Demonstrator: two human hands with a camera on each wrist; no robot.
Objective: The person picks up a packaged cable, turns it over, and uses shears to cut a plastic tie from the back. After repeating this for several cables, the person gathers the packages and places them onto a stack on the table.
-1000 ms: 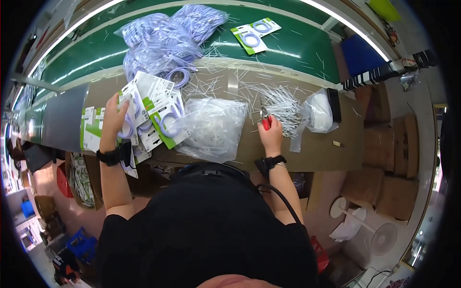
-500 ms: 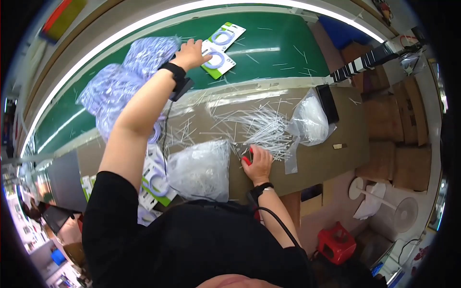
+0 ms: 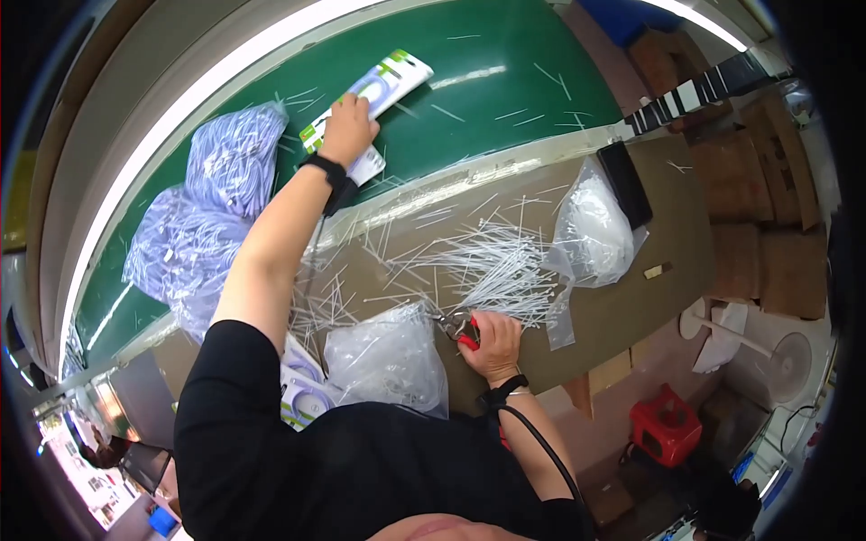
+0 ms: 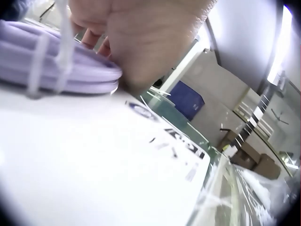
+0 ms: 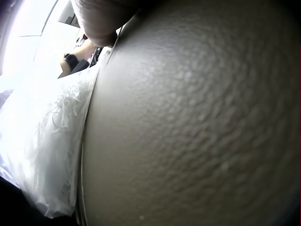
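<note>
On the green surface at the back, my left hand (image 3: 350, 131) grips a packaging card (image 3: 408, 76) that carries a coiled lilac cable (image 3: 372, 87). Close up in the left wrist view, the lilac cable coil (image 4: 61, 61) with its white ties lies against the white card (image 4: 94, 155), the fingers curled beyond it. A white card corner (image 3: 370, 166) shows beside the left wrist. My right hand (image 3: 496, 344) holds red-handled cutting pliers (image 3: 458, 326) low over the brown table, their jaws pointing left. Loose white cable ties (image 3: 501, 270) lie heaped just beyond them.
Left of the pliers sits a clear bag of white ties (image 3: 388, 356), with carded cables (image 3: 305, 388) partly hidden beside it. Large bags of lilac cables (image 3: 194, 234) stand at left. Another clear bag (image 3: 594, 230) and a black box (image 3: 624, 183) are at right.
My left hand went from the near left cards to the back and took hold of a card there, which has shifted left. The right hand keeps the pliers, now nearer the table's front edge.
</note>
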